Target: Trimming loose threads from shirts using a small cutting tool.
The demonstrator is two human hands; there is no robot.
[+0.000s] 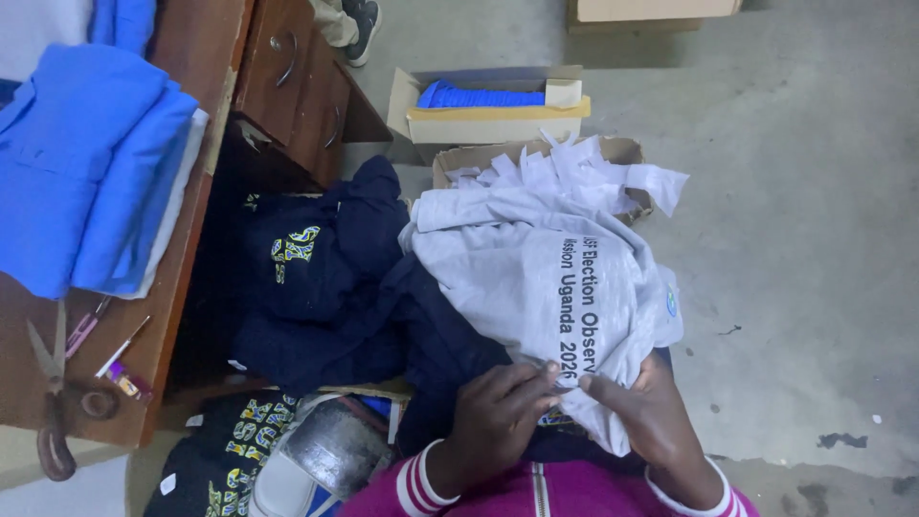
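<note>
L hand (493,414) and R hand (649,414) both pinch the near hem of a light grey T-shirt (536,268), soft knit, crumpled, w/ dark printed lettering down the back. L fingers curled flat on the fabric edge, R thumb and fingers closed on a fold of it; both grasping the shirt, not clenched empty. Shirt lies over the person's lap, draped onto a heap of navy garments (335,287), matte dark cloth w/ yellow-green block print showing.

Beyond the shirt: an open brown cardboard box (627,150) stuffed w/ pale paper strips (574,163), ragged and curly. Behind it, a flatter cream carton (493,120) holding folded blue fabric. More dark printed shirts (225,460) on the floor at lower left, beside a shiny silver-grey rounded item, kind unclear.

Left side: wooden desk (206,57), reddish, worn edge, drawers w/ metal pulls. On top a stack of bright blue folded cloth (91,163), smooth. Near desk corner, scissors (53,402) w/ rusty-brown handles, plus a couple of pens (120,349). Floor is grey concrete (804,239), scuffed.
</note>
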